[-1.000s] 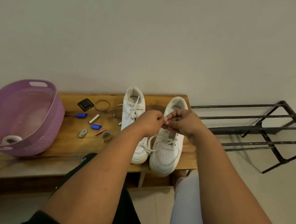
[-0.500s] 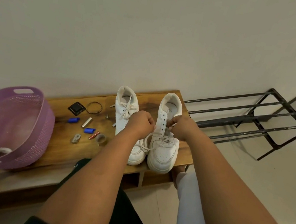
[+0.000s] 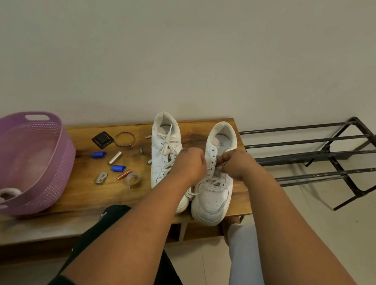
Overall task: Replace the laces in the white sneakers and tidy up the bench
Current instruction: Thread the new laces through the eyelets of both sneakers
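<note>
Two white sneakers stand side by side on the wooden bench [image 3: 81, 189], toes toward me. The left sneaker [image 3: 164, 146] is laced, its lace loosely tied. The right sneaker [image 3: 213, 195] has lace only in its lower eyelets; the upper eyelets show as bare holes. My left hand [image 3: 189, 164] and my right hand [image 3: 235, 163] are both fisted over the right sneaker's tongue, each pinching an end of its white lace [image 3: 213, 180]. The lace ends are mostly hidden inside my fingers.
A purple plastic basket [image 3: 45, 119] holding a roll of tape [image 3: 5, 193] sits at the bench's left. Small items lie between basket and sneakers: black square piece [image 3: 103, 140], bangle [image 3: 125, 139], blue caps [image 3: 98, 154], batteries [image 3: 115, 157], clear tape ring [image 3: 132, 180]. A black metal shoe rack [image 3: 322, 156] stands right.
My hands have dropped from the top of the right sneaker's tongue and drawn apart, pulling the lace ends sideways. The camera has shifted slightly.
</note>
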